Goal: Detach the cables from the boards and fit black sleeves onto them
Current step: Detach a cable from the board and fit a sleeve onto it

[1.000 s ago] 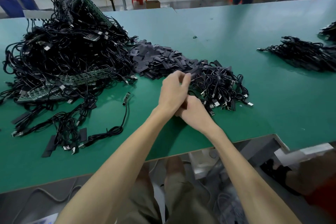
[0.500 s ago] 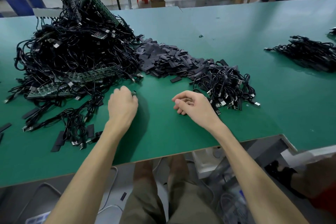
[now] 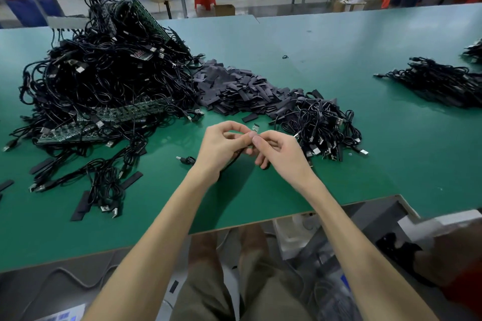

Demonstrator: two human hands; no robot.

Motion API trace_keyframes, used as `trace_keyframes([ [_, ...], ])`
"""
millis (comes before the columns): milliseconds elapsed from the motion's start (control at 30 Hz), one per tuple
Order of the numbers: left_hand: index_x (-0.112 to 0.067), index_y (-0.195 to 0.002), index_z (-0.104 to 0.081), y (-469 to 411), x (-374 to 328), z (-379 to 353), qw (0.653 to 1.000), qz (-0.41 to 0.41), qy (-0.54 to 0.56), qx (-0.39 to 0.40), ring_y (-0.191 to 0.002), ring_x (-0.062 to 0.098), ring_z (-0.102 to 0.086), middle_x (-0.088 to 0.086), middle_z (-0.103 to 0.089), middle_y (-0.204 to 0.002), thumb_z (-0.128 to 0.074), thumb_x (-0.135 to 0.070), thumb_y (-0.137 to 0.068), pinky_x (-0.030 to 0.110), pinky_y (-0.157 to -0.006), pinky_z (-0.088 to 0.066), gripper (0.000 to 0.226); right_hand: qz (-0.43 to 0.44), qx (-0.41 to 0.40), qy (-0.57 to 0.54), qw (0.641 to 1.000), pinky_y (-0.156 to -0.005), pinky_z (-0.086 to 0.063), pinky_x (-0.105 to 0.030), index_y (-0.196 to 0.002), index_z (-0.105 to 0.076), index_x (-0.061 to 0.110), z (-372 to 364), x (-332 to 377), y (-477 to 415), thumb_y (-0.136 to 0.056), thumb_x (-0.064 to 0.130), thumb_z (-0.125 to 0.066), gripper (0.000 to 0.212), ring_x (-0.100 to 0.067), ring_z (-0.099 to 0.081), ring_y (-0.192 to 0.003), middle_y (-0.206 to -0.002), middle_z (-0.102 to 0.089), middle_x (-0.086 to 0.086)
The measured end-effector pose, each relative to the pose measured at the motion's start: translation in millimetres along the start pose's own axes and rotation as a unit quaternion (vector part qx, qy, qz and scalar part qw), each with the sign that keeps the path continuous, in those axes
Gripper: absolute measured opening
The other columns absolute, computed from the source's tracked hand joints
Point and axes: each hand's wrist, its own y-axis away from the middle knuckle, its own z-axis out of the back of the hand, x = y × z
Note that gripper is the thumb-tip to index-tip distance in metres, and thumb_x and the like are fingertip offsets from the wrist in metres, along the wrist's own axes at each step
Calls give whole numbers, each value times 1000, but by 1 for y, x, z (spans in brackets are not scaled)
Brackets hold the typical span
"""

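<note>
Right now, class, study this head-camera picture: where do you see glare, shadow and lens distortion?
Head view: soft glare sheens the far green table; a soft shadow lies under the left hand and right hand pinching a cable; the wide lens stretches everything near the bottom edge.

We are pinching a cable (image 3: pixel 255 128) between our left hand (image 3: pixel 221 148) and right hand (image 3: pixel 281 154) over the table (image 3: pixel 339 177). Left of the grip and beyond it, a cable tangle (image 3: pixel 104 78) is lying with boards (image 3: pixel 122 112) in it. Just behind the grip a sleeve heap (image 3: pixel 234 91) is sitting, a smaller cable pile (image 3: pixel 320 125) is lying just to its right, and another bundle (image 3: pixel 438 83) is lying well off to the right.
</note>
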Motion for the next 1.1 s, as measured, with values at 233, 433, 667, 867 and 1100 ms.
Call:
trace_keyframes([
  [233, 1, -93, -72, 1, 8, 10, 998, -11, -44, 37, -61, 16, -67, 13, -73, -80, -74, -9, -93, 24, -58, -56, 10, -8, -39, -23, 999, -50, -46, -24, -97, -69, 5, 2, -3, -1, -101, 15, -66, 11, -12, -60, -56, -71, -71, 0],
  [433, -16, -94, -73, -4, -4, 20, 923, -93, -369, 48, -75, 12, -69, -4, -74, -84, -63, -32, -101, 23, -69, -52, 20, 6, -96, -50, 994, -51, -46, -27, -94, -67, 8, 4, -1, -1, -104, 19, -60, 16, -15, -63, -59, -77, -70, -4],
  [667, -13, -86, -75, 1, -3, 26, 928, -60, -337, 147, -63, 7, -68, -3, -74, -72, -71, -26, -96, 22, -63, -52, 17, 6, -123, -131, 984, -65, -60, -32, -101, -56, 4, 4, 3, -1, -112, 14, -41, 22, -30, -77, -78, -93, -76, -13],
  [867, -11, -103, -69, -24, 13, 11, 948, -80, -308, 35, -75, 22, -72, 8, -70, -97, -67, -16, -99, 34, -62, -60, 7, -19, -103, -105, 989, -57, -52, -23, -110, -58, 6, 5, 3, 0, -110, 16, -46, 16, -21, -71, -62, -75, -72, -6],
  [1100, -6, -143, -54, -73, 17, -11, 863, -128, -489, -15, -131, 31, -43, 12, -50, -139, -60, -27, -103, 44, -110, -39, 45, -30, -70, -81, 994, -54, -49, -31, -112, -59, 0, 1, 7, 1, -107, 14, -54, 16, -20, -64, -54, -71, -68, -9],
])
